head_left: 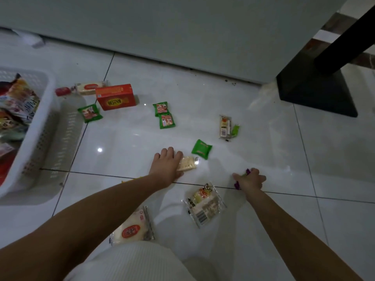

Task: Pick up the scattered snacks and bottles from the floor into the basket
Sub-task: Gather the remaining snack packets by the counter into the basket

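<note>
From the head view, your left hand (168,166) lies palm-down at mid-frame, fingers spread over the left end of a cracker pack (187,163) on the floor (263,159). It presses the pack flat and has not closed round it, likely because a thin pack on a glossy tile must be pinned before the fingers can get under an edge. Your right hand (250,180), lower right of centre, is clenched on a small purple wrapper (243,175); green and purple show past the knuckles, so it is already gripped.

The basket (40,126) sits at the left edge, already holding several bags, within reach of the left arm, which suits working both hands at once and dumping together.

Still on the floor:
- a green pouch (202,149) just beside the crackers,
- two green packs (164,115) above centre and one (89,112) near the basket,
- a red box (116,96) in the upper left, with a white pack (89,89) behind it,
- a bottle (67,96) by the basket's corner, hard to make out,
- a slim bar (225,126) to the right,
- two clear bags near your knees, one (204,203) at centre and one (133,228) lower left.

Judging by this spread, the job is perhaps halfway through.
</note>
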The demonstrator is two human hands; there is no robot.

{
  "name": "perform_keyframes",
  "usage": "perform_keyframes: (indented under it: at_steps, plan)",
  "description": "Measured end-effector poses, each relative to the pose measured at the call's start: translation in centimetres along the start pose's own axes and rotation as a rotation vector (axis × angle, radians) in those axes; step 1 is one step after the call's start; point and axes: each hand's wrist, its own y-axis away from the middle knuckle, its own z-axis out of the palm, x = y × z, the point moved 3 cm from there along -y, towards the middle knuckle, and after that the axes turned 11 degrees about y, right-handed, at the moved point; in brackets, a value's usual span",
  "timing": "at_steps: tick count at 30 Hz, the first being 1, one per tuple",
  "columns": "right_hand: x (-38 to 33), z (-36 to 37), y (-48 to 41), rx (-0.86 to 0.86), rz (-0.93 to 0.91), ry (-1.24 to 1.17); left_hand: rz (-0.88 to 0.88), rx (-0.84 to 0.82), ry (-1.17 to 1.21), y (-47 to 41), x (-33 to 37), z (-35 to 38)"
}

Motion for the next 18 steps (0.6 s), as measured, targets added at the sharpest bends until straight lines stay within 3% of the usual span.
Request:
perform_keyframes:
  at_steps: [6, 10, 13, 18]
  plan:
    - [-3.2, 1.2, -0.4, 0.021, -0.053, -0.008, -0.096, 0.087, -0.004, -0.6, -2.3, -1.6]
    - [-5.1, 0.2, -1.7, 0.137, -0.012, -0.107, -0.181, 0.179, 0.052, -0.1, -5.6, -3.5]
    - [-7.4, -0.4, -3.6, 0.201, -0.079, -0.133, -0.237, 0.203, 0.048, 0.6, -7.8, -4.6]
    - [-13.0, 0.3, -5.4, 0.054, -0.324, 0.012, -0.3, 0.192, 0.031, 2.2, -10.0, -5.5]
